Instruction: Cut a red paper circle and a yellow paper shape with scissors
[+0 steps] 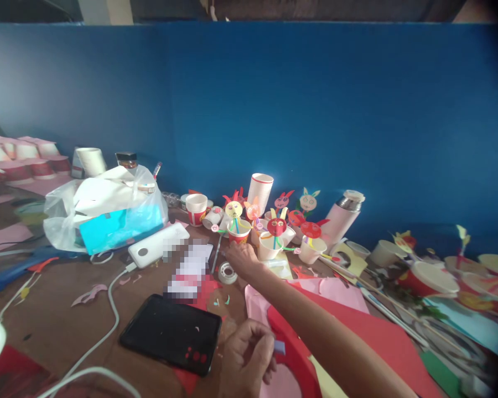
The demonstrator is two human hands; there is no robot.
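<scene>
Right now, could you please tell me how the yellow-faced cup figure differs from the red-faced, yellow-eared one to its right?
The yellow-faced figure rises from a red paper cup, the red-faced figure from a white paper cup. The yellow-faced figure appears to have red ears; the red-faced figure's are yellow. Both have round faces above open cups.

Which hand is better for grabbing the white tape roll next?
Probably the right hand: it's close beside the white tape roll, while the left hand is farther back, near the black device.
</scene>
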